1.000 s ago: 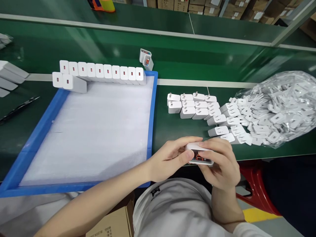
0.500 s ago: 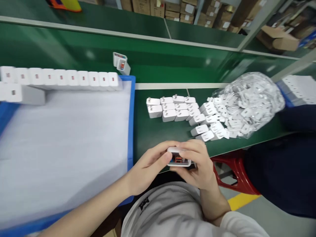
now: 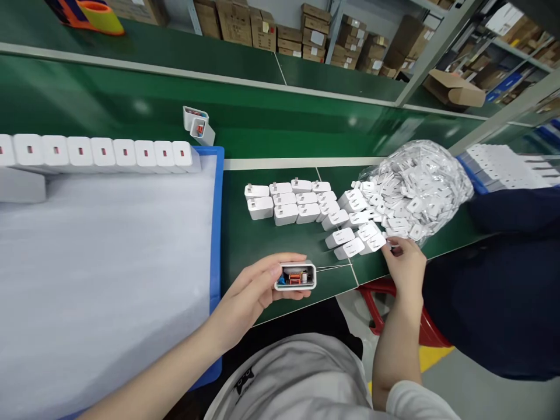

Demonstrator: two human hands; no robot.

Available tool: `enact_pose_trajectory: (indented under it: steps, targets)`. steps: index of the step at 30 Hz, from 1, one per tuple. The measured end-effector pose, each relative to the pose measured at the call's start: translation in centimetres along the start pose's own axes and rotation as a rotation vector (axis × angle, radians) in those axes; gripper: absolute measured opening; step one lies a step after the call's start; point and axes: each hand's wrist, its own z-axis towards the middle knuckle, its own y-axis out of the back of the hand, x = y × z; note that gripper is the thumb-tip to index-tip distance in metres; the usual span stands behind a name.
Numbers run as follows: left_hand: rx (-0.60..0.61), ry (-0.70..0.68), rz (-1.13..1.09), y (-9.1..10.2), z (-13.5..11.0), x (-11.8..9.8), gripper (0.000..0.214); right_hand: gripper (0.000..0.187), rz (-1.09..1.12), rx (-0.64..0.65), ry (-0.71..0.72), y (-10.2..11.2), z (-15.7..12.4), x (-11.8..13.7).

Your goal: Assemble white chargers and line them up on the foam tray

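Note:
My left hand (image 3: 256,286) is closed around a white charger housing (image 3: 315,279). The housing's open end faces me and shows an orange part and other electronics inside. My right hand (image 3: 405,265) is at the near edge of a heap of small white plastic caps (image 3: 400,224), thumb and fingers pinched together. What lies between those fingertips is mostly hidden. Just left of them stand several white chargers (image 3: 349,248) in a loose cluster, with more white chargers (image 3: 286,214) in rows farther left.
A blue-rimmed tray (image 3: 216,233) lined with white holds a row of white chargers (image 3: 104,153) along its far side. Two open housings (image 3: 202,129) stand behind it. A clear plastic bag (image 3: 455,175) surrounds the caps. A person in dark clothing (image 3: 490,303) is close on my right, by a red stool (image 3: 431,326).
My right hand has left the housing and moved right to the heap of caps. My left hand keeps hold of the housing, its open end now uncovered. The view has shifted slightly.

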Motion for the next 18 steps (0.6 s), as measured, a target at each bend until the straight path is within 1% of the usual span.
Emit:
enact_pose_trajectory:
  steps: [3,7,13,18]
  targets:
    - [-0.017,0.013,-0.018,-0.2,0.0,0.1,0.036,0.036,-0.004,0.021,-0.1,-0.2,0.0,-0.2]
    - [0.002,0.004,-0.041,-0.4,-0.1,0.1,0.036,0.035,0.023,0.07,-0.228,-0.1,0.6,-0.8]
    - [0.001,0.01,-0.071,-0.6,-0.3,-0.1,0.035,0.029,-0.082,0.065,-0.238,0.0,0.8,-0.1]
    - [0.002,0.005,-0.092,-0.6,-0.4,-0.1,0.036,0.025,-0.057,0.067,-0.326,0.5,1.0,0.2]
